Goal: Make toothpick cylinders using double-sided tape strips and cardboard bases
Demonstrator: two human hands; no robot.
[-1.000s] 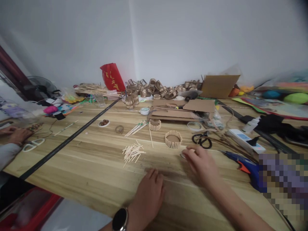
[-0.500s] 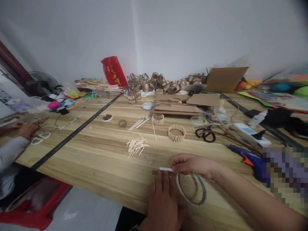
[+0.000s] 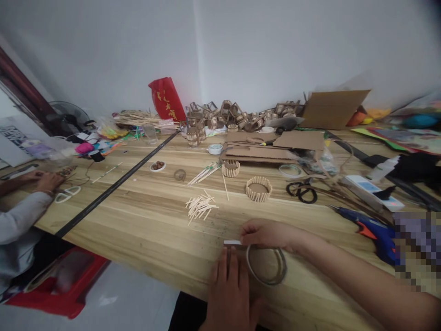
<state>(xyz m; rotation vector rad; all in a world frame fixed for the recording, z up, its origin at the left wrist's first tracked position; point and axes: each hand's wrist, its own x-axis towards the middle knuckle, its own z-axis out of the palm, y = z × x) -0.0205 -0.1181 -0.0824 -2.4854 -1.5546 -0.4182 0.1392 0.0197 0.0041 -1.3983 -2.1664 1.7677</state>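
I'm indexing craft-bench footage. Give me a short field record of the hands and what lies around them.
left hand: flat on the wooden table, fingers by the white tape end
right hand: holding the tape roll at its top
beyond the hands: loose sticks, stick ring, scissors, glue gun
far left: a co-worker's hand

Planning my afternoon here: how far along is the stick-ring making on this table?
Done: two stick rings stand mid-table, with a heap of similar pieces by the wall. In hand: the right hand pinches the white end of a tape roll, while the left hand lies flat beside it. Left, seemingly: the loose cut sticks are not yet fixed to anything.
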